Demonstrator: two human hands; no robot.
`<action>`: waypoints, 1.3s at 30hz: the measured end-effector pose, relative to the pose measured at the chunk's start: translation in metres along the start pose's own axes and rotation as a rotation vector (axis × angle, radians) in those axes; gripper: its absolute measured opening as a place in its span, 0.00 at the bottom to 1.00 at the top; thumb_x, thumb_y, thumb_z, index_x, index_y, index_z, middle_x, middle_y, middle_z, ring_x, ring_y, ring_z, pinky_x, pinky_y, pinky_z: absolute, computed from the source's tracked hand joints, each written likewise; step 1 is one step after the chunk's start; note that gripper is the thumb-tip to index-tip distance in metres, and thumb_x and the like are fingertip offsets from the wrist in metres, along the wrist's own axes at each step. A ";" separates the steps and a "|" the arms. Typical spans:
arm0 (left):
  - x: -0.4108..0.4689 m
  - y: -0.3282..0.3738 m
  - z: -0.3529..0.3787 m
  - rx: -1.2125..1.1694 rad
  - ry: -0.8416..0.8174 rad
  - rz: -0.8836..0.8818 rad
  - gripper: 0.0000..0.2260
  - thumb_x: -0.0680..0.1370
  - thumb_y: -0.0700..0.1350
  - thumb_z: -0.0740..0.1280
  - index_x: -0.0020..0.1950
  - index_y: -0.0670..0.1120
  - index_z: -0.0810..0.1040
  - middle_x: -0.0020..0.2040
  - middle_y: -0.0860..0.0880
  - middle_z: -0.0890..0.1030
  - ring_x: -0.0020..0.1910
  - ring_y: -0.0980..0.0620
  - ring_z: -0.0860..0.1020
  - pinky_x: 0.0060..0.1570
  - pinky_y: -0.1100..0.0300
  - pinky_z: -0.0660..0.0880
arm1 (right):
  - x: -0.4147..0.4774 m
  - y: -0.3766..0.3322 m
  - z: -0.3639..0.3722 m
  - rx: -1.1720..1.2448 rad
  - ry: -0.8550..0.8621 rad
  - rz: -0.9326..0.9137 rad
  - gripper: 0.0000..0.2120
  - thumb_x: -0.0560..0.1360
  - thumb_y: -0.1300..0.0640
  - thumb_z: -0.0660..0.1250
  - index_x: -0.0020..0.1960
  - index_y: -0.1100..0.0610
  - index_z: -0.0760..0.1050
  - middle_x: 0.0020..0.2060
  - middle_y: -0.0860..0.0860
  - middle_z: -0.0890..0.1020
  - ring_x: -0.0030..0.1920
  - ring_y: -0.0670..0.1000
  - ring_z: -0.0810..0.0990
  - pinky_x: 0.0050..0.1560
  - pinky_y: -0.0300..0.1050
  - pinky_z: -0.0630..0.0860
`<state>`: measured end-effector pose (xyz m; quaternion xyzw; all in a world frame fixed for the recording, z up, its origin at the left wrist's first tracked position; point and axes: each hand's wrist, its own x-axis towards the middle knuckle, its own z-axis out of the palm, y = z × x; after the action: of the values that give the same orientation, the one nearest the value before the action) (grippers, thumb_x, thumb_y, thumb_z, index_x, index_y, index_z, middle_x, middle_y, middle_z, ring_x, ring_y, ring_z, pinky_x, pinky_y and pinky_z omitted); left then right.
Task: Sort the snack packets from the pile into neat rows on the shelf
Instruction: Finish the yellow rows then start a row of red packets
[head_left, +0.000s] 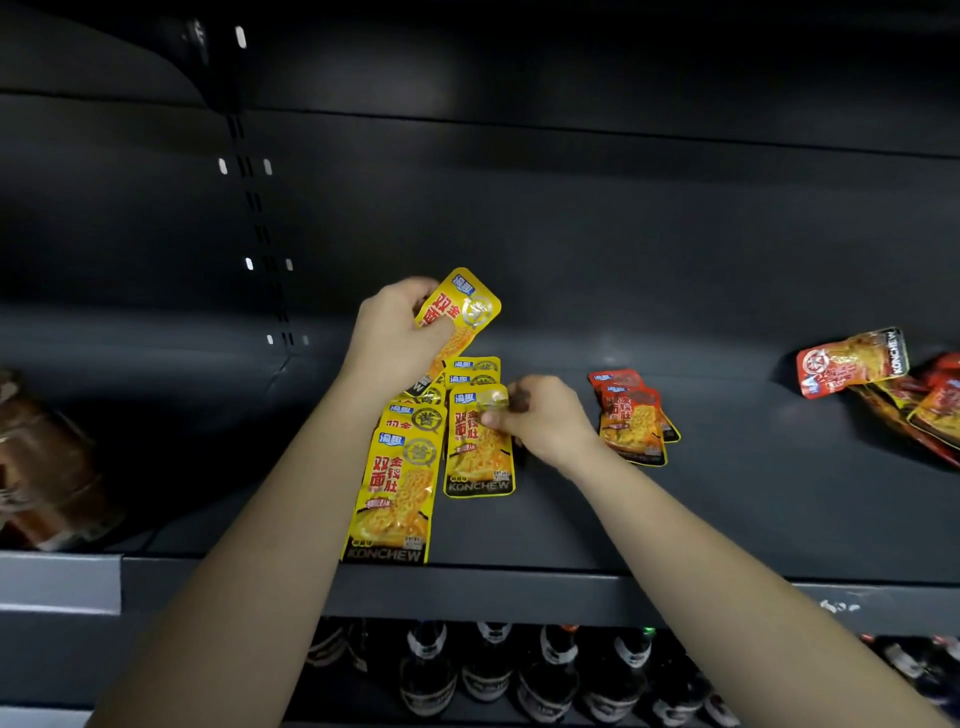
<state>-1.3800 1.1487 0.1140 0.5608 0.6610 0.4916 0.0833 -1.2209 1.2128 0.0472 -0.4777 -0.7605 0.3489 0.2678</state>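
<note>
On the dark shelf (727, 525) lie two overlapping rows of yellow snack packets; the left row (400, 493) reaches the front edge. My left hand (395, 338) grips a yellow packet (467, 306) lifted above the back of these rows. My right hand (540, 421) pinches the top right corner of the front packet of the right yellow row (478, 452), which lies flat. A short row of red packets (631, 421) lies just right of my right hand. The pile of red packets (893, 384) sits at the far right.
Brown jars (47, 467) stand blurred at the shelf's left end. Dark bottles (488, 670) fill the shelf below. A slotted upright (260, 223) runs down the back panel at the left. The shelf's front lip (519, 592) crosses the view below the packets.
</note>
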 end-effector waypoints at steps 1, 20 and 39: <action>0.000 0.000 0.001 0.003 -0.003 -0.001 0.08 0.76 0.42 0.66 0.54 0.49 0.79 0.44 0.49 0.83 0.43 0.52 0.81 0.46 0.50 0.80 | -0.001 -0.001 0.000 -0.041 0.003 -0.005 0.11 0.69 0.53 0.76 0.42 0.54 0.75 0.36 0.46 0.78 0.35 0.46 0.76 0.39 0.43 0.72; -0.005 0.005 0.009 0.007 -0.049 0.025 0.07 0.76 0.42 0.66 0.52 0.47 0.79 0.44 0.49 0.83 0.44 0.49 0.82 0.47 0.47 0.79 | 0.000 0.011 -0.011 -0.322 0.106 -0.134 0.09 0.77 0.53 0.65 0.50 0.57 0.70 0.45 0.56 0.79 0.48 0.60 0.77 0.43 0.48 0.71; -0.056 0.007 0.010 -0.058 -0.281 -0.065 0.26 0.73 0.41 0.67 0.67 0.60 0.67 0.37 0.44 0.74 0.35 0.41 0.74 0.37 0.47 0.73 | -0.002 0.029 -0.023 -0.471 0.161 -0.168 0.09 0.73 0.58 0.66 0.52 0.57 0.75 0.52 0.58 0.78 0.53 0.61 0.76 0.45 0.48 0.73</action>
<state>-1.3493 1.1074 0.0896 0.5997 0.6462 0.4242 0.2072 -1.1871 1.2256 0.0384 -0.4883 -0.8339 0.0998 0.2370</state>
